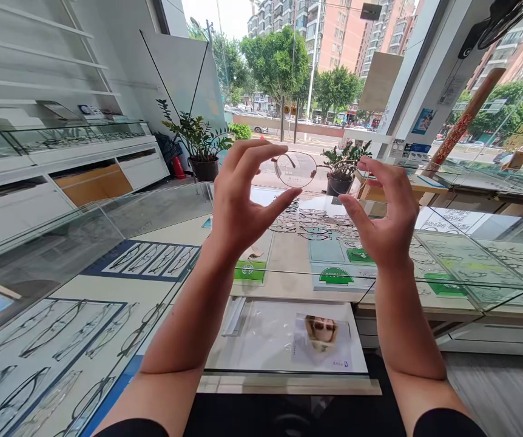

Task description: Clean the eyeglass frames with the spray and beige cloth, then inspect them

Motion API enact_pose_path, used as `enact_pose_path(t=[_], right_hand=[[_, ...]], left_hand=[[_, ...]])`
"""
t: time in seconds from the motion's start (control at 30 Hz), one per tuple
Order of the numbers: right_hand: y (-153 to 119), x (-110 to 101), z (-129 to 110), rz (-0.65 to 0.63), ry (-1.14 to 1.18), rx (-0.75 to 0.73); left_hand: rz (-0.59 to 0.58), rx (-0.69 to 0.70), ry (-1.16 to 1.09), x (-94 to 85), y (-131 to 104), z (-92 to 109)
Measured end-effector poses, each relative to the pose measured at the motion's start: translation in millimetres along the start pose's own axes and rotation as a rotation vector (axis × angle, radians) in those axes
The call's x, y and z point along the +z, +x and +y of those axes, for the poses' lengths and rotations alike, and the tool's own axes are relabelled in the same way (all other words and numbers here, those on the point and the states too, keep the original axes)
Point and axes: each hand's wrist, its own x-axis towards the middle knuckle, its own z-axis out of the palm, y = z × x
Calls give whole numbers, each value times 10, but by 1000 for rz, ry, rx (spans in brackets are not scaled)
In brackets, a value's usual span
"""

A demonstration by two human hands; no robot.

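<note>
A thin, round-rimmed pair of eyeglasses is held up in front of me, above the glass counter. My left hand is at its left side, fingers over the rim and thumb below. At the other side, my right hand has its fingertips at the upper rim and its thumb lower down. One clear lens shows between my hands; the other is hard to make out against the background. Exactly where the fingertips touch the frame is partly hidden.
Below is a glass display counter with rows of eyeglasses and green cards. A white drawer with a leaflet is under my forearms. More frames lie at left. Potted plants stand beyond.
</note>
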Motion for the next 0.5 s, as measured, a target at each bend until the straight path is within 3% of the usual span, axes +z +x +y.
enact_pose_path(t=[0.5], right_hand=[[0,37,-75,5,65,129]], left_hand=[[0,-96,62,-9,1,159]])
